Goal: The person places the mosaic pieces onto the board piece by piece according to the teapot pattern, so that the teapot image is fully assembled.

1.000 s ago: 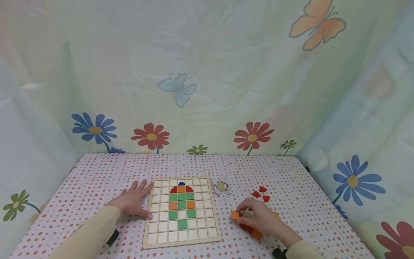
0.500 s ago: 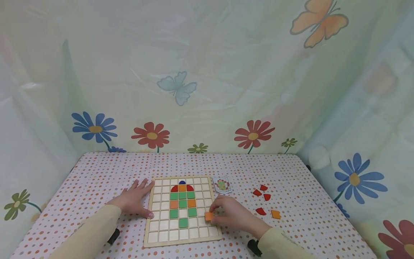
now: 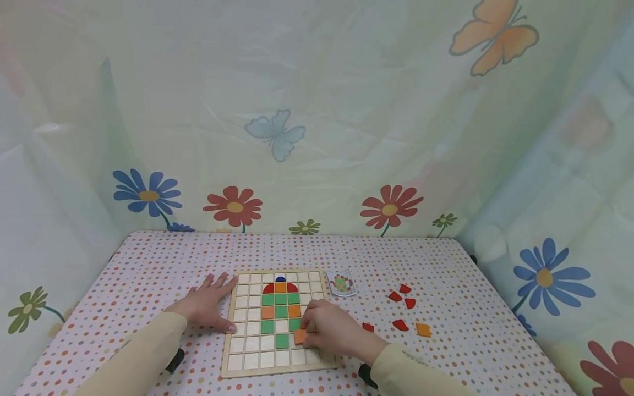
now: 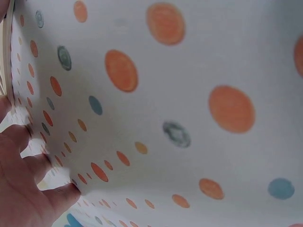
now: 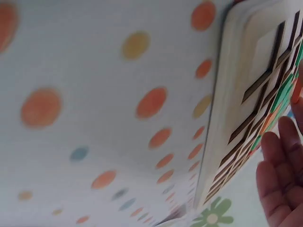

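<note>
A wooden grid board [image 3: 246,361] lies on the dotted table, with green, orange, red and blue pieces set in its squares. The right hand [image 3: 329,329] pinches an orange square tile [image 3: 299,336] over the board, just right of the lowest green tile [image 3: 282,341]. In the right wrist view a sliver of that orange tile [image 5: 297,90] shows at the fingertips. The left hand [image 3: 205,305] is spread at the board's left edge, thumb and fingers touching the frame. Its fingers [image 4: 35,165] lie straight on the tablecloth in the left wrist view.
A small picture card [image 3: 341,283] lies by the board's upper right corner. Farther right are several loose red pieces [image 3: 400,325] and an orange piece [image 3: 423,330]. A flowered cloth [image 3: 317,137] hangs behind the table.
The right hand has carried the orange tile left from the loose pieces onto the board, uncovering red and orange pieces on the table. The left hand has stayed put.
</note>
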{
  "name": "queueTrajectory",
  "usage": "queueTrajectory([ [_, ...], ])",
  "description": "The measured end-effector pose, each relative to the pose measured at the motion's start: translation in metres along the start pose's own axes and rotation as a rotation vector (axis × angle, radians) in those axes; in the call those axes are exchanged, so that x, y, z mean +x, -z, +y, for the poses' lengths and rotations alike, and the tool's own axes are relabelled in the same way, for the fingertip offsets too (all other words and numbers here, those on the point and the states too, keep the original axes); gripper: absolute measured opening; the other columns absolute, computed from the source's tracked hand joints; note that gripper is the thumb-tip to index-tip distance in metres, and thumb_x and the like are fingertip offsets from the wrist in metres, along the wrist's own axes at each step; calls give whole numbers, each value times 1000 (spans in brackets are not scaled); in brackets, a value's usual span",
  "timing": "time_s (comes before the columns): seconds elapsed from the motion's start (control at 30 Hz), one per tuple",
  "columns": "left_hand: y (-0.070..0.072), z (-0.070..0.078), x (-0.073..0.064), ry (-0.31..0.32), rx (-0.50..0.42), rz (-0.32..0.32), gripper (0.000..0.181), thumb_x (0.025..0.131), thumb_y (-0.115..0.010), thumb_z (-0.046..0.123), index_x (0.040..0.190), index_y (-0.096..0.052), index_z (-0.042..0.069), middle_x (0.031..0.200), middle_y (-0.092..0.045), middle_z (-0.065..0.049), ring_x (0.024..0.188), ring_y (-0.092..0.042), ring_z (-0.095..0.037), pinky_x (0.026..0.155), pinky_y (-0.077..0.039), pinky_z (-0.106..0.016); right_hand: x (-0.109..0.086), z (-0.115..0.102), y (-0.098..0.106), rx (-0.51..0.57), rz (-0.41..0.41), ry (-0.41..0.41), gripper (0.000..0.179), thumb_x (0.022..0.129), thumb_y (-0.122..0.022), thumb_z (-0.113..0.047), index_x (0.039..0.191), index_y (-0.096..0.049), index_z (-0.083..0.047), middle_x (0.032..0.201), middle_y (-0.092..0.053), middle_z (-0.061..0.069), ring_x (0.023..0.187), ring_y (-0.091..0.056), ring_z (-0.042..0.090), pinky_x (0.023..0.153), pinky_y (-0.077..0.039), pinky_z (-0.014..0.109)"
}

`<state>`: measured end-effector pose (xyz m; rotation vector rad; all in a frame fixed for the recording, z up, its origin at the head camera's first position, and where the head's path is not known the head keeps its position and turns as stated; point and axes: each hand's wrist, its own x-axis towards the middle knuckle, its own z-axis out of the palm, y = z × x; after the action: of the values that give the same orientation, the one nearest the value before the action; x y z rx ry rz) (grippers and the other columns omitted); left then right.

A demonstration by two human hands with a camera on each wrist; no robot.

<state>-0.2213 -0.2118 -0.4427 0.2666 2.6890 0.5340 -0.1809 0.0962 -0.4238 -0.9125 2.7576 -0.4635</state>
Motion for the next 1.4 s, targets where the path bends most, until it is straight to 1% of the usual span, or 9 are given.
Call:
queueTrajectory([
  [0.2,0,1,0,4,3,6,117,69,-93,45,161,-31,7,168,-17,-28,153,-7,-57,116,-13,-80,2,-5,-6,-95,40,53,14,80,-88,-21,88,-79,-14,92,-68,-7,89,-60,6,81,-55,21],
  [0.37,0,1,0,7,2,4,117,69,-93,44,161,-31,8,168,-17,-28,154,-7,-57,116,-12,-80,5,-8,-9,-150,44,39,15,78,-90,-23,86,-79,-17,94,-67,-8,89,-59,5,84,-56,21],
  [0.5,1,2,0,13,6,1,117,68,-93,44,161,-31,8,168,-17,-28,154,-7,-57,116,-12,-80,6,-10,-10,-168,31,27,15,77,-90,-24,86,-79,-18,94,-67,-8,90,-60,5,85,-56,22],
  [0.7,2,3,-1,16,6,-12,117,69,-93,45,161,-30,8,168,-17,-28,154,-7,-57,116,-12,-80,6,-12,-9,-162,6,1,16,78,-90,-27,87,-80,-19,94,-67,-9,89,-58,4,84,-55,21],
  [0.9,3,3,-1,13,8,-13,117,69,-93,45,161,-30,7,168,-17,-28,153,-7,-57,116,-12,-80,5,-12,-9,-146,32,18,10,83,-86,-25,85,-80,-17,88,-66,-10,84,-57,3,79,-54,19],
  [1.0,3,3,-2,3,6,-4,117,69,-93,45,161,-30,7,168,-17,-28,153,-8,-57,116,-12,-80,6,-14,-10,-151,40,10,7,85,-85,-22,84,-81,-17,87,-66,-10,83,-56,3,77,-53,19],
  [1.07,2,2,-1,-5,1,1,117,69,-93,45,161,-31,7,168,-17,-27,154,-8,-56,116,-12,-80,6,-14,-11,-153,45,8,6,85,-85,-22,83,-81,-17,86,-66,-11,83,-56,3,76,-53,18],
  [1.27,-7,-11,8,-13,-21,9,122,66,-92,53,162,-29,10,170,-16,-23,155,-7,-53,116,-10,-80,5,-13,-12,-151,66,13,6,84,-85,-21,82,-81,-18,86,-66,-11,85,-57,4,78,-54,18],
  [1.4,-4,-8,5,-8,-15,-3,122,67,-91,53,162,-29,10,170,-15,-24,155,-6,-53,117,-9,-79,5,-13,-13,-137,76,17,6,83,-86,-20,80,-81,-18,86,-65,-11,85,-56,3,78,-54,18],
])
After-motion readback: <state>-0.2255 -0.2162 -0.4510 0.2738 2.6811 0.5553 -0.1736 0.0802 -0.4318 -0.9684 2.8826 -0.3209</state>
